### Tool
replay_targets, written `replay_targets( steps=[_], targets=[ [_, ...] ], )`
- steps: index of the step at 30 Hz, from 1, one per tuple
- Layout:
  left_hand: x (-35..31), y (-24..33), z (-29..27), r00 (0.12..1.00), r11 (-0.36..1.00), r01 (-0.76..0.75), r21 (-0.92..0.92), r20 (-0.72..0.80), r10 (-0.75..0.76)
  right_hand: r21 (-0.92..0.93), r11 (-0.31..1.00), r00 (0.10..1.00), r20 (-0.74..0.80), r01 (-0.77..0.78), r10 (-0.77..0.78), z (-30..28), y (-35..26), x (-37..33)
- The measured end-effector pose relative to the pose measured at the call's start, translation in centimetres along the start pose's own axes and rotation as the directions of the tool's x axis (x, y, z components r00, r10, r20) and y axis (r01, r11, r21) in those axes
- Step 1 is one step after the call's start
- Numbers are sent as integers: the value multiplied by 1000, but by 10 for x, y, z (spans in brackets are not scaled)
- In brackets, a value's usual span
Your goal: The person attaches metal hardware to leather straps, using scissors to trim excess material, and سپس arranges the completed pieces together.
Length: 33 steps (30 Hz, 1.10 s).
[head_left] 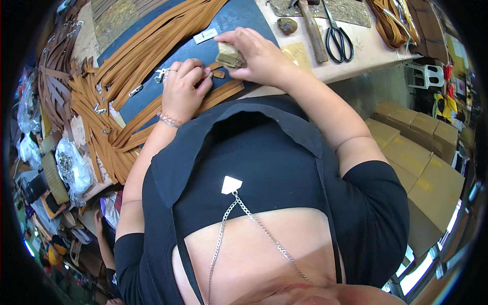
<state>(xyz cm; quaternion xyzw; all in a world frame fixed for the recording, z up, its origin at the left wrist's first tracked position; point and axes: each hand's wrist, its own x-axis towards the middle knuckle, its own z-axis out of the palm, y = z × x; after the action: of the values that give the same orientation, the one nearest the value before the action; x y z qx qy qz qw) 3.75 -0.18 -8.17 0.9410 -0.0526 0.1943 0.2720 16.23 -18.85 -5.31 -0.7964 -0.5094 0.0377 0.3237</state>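
My left hand (pixel 184 90), wearing rings and a bracelet, pinches the end of a brown strip (pixel 218 74) that looks like zipper tape. The exact grip is partly hidden by its fingers. Close beside it, my right hand (pixel 259 57) is closed around a worn tan block (pixel 230 55), held just above the strip's end. Both hands are over a dark blue mat (pixel 244 20). A small silver metal piece (pixel 161 75) lies by my left fingers. A pale flat rectangular piece (pixel 205 36) rests on the mat beyond the block.
Long brown strips (pixel 152 46) fan across the mat, with more heaped (pixel 91 117) at the left. Black-handled scissors (pixel 339 43), a wooden-handled hammer (pixel 314 33) and a brown lump (pixel 287 25) lie at far right. Cardboard boxes (pixel 406 157) stand right of me; a plastic bag (pixel 72 165) sits left.
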Motion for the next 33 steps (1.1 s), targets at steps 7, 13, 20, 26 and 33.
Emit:
replay_targets(
  steps=[7, 13, 20, 26, 33],
  targets=[
    [-2, -2, 1, 1000, 1000, -2, 2, -11, 2, -9, 1000, 998, 69, 12, -11, 4, 5, -1],
    [-1, 0, -1, 1000, 1000, 4, 12, 2, -4, -13, 1000, 1000, -27, 3, -3, 1, -2, 7],
    [-2, -2, 1, 1000, 1000, -6, -8, -19, 6, -72, 997, 996, 73, -35, 40, 3, 3, -1],
    [2, 3, -3, 1000, 1000, 5, 22, 12, -5, -3, 997, 994, -74, 80, -80, 3, -5, 11],
    [-1, -2, 1, 1000, 1000, -7, 11, -7, 7, 14, 999, 994, 95, 46, -47, 6, 4, 3]
  ],
)
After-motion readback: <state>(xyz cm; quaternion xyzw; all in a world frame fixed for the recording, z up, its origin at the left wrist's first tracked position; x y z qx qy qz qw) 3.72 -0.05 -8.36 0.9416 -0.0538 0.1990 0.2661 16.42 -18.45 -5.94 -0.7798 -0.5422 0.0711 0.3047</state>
